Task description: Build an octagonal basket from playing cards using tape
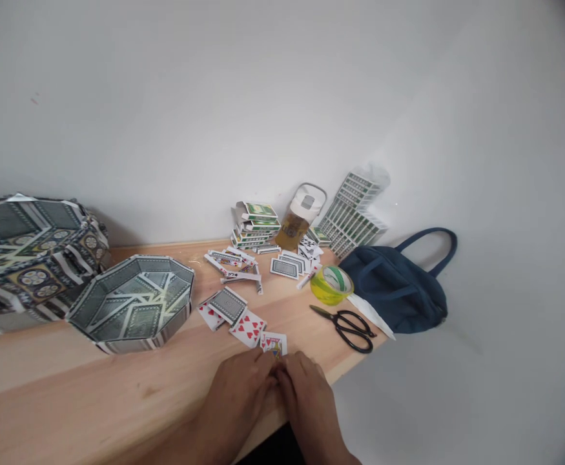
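Side by side at the table's near edge, my left hand [243, 381] and my right hand [306, 391] are closed with fingertips and thumbs pinched together. Between them the upper part of a jack of hearts playing card [273, 340] shows; its lower edge is hidden under my fingers. Just beyond lie loose playing cards: a face-up heart card [248, 327] and a face-down card [228, 304] overlapping others. Farther back is a pile of folded card strips [236, 274]. To the right rest black-handled scissors [345, 326] and a yellow roll of tape [328, 289].
At left stand an octagonal card tray [88, 316] and a larger card-built container [40, 284]. Along the wall are card boxes [257, 226], a drink bottle [296, 223], a wrapped stack of card packs [352, 216] and a blue bag [393, 287]. More cards [287, 266] lie near the bottle.
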`<state>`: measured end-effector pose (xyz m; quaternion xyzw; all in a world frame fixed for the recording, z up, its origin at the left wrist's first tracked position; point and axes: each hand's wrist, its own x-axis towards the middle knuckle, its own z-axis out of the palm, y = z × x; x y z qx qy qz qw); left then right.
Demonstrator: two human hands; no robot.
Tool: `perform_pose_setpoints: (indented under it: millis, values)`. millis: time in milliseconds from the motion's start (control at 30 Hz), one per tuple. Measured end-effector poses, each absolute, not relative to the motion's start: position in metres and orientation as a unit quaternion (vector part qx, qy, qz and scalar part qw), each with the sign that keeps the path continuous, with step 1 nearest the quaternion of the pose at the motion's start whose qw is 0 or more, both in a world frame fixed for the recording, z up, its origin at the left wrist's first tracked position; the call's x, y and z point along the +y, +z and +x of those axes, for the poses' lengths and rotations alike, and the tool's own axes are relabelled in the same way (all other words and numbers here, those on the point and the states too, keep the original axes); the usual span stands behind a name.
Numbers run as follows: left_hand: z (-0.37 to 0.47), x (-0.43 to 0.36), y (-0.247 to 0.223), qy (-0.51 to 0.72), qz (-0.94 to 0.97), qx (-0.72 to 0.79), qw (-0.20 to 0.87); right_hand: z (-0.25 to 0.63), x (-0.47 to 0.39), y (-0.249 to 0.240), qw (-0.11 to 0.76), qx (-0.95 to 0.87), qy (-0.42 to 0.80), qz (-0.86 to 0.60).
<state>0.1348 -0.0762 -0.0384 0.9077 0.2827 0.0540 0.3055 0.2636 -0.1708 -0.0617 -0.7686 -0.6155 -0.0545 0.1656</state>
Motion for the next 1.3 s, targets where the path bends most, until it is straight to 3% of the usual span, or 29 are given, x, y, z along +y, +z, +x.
perform_pose_setpoints:
  millis: [667, 1300]
  values:
    - [0.1346, -0.0771, -0.0407, 0.061, 0.906, 0.279, 0.313, 0.2622, -0.1713, -0.0615, 0.171, -0.614, -0.049, -0.769]
    - [0.1339, -0.0773, -0.0386, 0.047, 0.909, 0.279, 0.306, 0.264, -0.1737, -0.0668, 0.236, -0.627, -0.077, -0.738]
